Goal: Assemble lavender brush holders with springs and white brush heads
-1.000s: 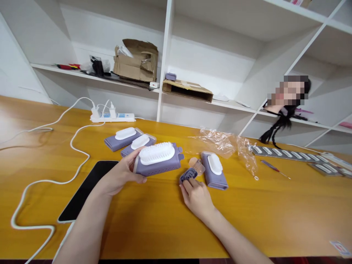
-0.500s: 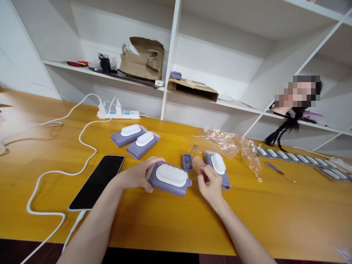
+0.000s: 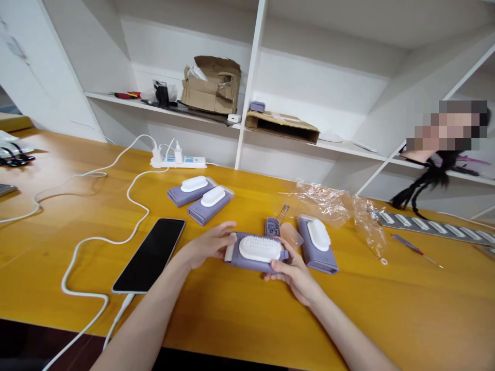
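Note:
A purple brush with white bristles (image 3: 257,251) lies low over the yellow table (image 3: 240,314), held at both ends. My left hand (image 3: 211,242) grips its left end, fingers curled over the top. My right hand (image 3: 294,270) cups its right end from below. Just behind the brush lie a small purple grille cap (image 3: 273,227), a clear plastic cover (image 3: 293,234) and a spring (image 3: 282,211). Another purple brush (image 3: 317,243) rests to the right.
Two more purple brushes (image 3: 201,196) lie at the back left beside a black phone (image 3: 151,253) on a white cable. A power strip (image 3: 178,162), crumpled clear wrap (image 3: 332,202), a screwdriver (image 3: 415,250), grey strips (image 3: 425,225) and white shelves with cardboard boxes (image 3: 211,85) surround them.
My right hand left the small cap and cover and moved onto the right end of the brush. The brush came down and now sits level between both hands.

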`<state>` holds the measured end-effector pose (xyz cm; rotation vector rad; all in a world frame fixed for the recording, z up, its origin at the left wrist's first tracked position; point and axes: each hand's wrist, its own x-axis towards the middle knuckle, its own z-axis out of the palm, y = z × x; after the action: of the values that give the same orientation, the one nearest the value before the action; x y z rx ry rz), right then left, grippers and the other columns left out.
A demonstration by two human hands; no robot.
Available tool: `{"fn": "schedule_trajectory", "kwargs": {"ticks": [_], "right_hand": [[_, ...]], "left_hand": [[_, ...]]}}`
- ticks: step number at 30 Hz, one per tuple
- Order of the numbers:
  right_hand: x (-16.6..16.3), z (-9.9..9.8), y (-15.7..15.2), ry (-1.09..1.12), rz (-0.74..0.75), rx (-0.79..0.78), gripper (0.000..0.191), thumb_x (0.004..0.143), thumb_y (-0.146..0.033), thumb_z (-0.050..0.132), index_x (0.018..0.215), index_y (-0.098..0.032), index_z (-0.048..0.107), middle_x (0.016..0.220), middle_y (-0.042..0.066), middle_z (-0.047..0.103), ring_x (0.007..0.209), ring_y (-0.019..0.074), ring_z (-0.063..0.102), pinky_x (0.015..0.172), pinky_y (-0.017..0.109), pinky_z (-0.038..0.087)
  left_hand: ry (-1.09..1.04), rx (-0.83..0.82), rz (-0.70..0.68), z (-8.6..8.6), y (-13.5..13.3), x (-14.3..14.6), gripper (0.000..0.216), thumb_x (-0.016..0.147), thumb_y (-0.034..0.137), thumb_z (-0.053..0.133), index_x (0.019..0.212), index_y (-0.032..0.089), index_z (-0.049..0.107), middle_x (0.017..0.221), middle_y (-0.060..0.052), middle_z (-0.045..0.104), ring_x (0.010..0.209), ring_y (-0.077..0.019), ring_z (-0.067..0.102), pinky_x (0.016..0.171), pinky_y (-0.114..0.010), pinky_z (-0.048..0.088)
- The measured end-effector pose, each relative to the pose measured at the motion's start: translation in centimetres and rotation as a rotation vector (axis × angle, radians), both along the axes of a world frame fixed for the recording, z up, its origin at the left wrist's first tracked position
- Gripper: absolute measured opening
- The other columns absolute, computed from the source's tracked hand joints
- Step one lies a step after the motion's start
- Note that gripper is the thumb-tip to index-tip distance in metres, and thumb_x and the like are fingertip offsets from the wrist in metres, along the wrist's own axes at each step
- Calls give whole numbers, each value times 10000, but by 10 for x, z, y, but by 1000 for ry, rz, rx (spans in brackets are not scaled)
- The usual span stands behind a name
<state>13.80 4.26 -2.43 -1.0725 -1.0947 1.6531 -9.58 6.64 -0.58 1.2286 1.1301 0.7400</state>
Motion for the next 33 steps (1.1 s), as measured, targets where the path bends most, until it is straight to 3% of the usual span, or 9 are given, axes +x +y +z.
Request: {"fn": "schedule_trajectory", "kwargs": {"ticks": [2, 3, 5, 8, 14, 19, 28, 33], "right_hand": [[-2, -2, -1, 3, -23, 2, 777, 593, -239, 779, 1241, -280, 352, 989, 17, 583, 543, 136, 648, 589, 316, 530], [-3, -2, -3, 5, -40, 2, 769, 595, -243, 779, 1236, -277, 355, 990, 19, 585, 547, 137, 651, 596, 316, 530], [-4, -4, -7, 9, -79, 4, 743, 610, -252, 773, 1226, -272, 359, 976, 20, 596, 561, 142, 657, 608, 314, 527], [-4, -6, -14, 11, -111, 40, 703, 618, -266, 769, 1203, -259, 378, 908, 16, 618, 555, 147, 652, 593, 307, 515], [1, -16, -18, -30, -116, 193, 742, 557, -290, 803, 1183, -264, 405, 870, 22, 640, 490, 117, 588, 536, 296, 492], [3, -20, -13, -74, -127, 201, 892, 410, -239, 860, 1193, -274, 434, 967, 45, 623, 625, 173, 613, 585, 343, 527], [0, -15, -21, 70, -206, 120, 761, 481, -195, 839, 1139, -249, 462, 966, 20, 610, 519, 117, 586, 548, 354, 544], [-1, -12, -22, 105, -222, 109, 745, 471, -177, 840, 1121, -255, 482, 970, 19, 608, 617, 150, 598, 571, 369, 555]], "left_hand": [[89, 18, 128, -5, 3, 7, 439, 814, 446, 382, 1093, 140, 525, 1041, -118, 614, 803, -196, 599, 679, -324, 480], [211, 123, 235, -9, 4, 12, 410, 829, 438, 342, 964, 129, 576, 1000, -119, 626, 803, -199, 596, 658, -305, 474], [278, 165, 292, -15, 4, 22, 435, 834, 463, 318, 858, 123, 590, 973, -138, 628, 808, -221, 591, 632, -306, 462], [378, 268, 279, -22, 1, 33, 471, 855, 488, 258, 879, 153, 588, 899, -117, 649, 762, -230, 601, 600, -308, 444], [600, 496, 217, -25, -5, 37, 430, 909, 370, 182, 859, 181, 565, 858, -111, 667, 836, -235, 617, 740, -334, 414], [634, 483, 228, -28, -5, 40, 438, 914, 360, 177, 850, 171, 566, 866, -121, 668, 857, -235, 616, 749, -332, 413], [609, 483, 185, -32, -7, 42, 468, 912, 389, 150, 799, 175, 550, 807, -112, 659, 776, -235, 606, 695, -329, 399], [528, 497, 207, -32, -10, 44, 454, 909, 409, 166, 780, 185, 540, 783, -95, 652, 737, -221, 594, 660, -314, 392]]}}
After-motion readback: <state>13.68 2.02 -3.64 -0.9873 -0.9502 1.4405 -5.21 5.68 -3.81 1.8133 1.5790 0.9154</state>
